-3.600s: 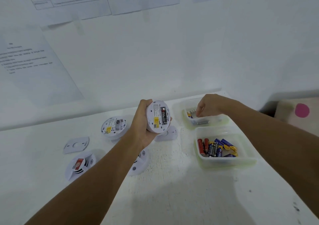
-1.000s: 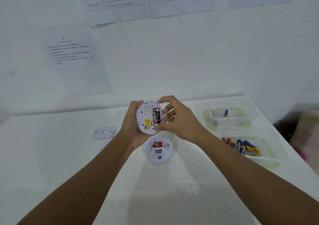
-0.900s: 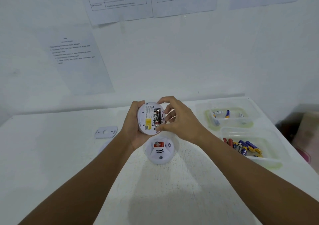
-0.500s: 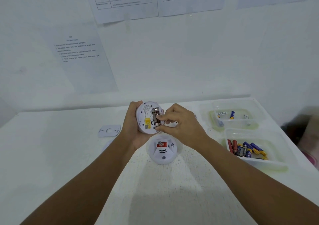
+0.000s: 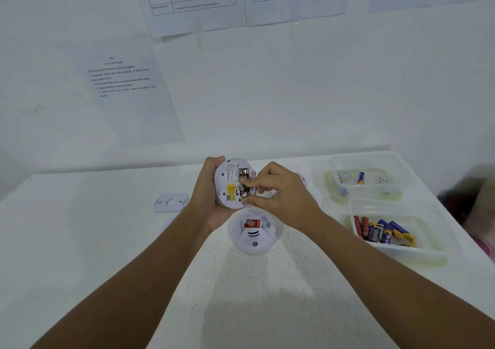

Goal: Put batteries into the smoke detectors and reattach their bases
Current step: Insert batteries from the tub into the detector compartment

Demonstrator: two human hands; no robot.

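I work above the white table, where two clear tubs sit at the right: the near tub holds a heap of red and blue batteries, the far tub only a few. A finished-looking smoke detector rests dome up just below my hands, and a flat base plate lies to the left. My left hand wraps round the rim of the open smoke detector, its back facing me and raised off the table. My right hand pinches the battery in the compartment, fingertips at its lower end. To seat it well, I judge I should press that end down against the contact while my left hand keeps the body from turning, and check the polarity marks before fetching the plate.
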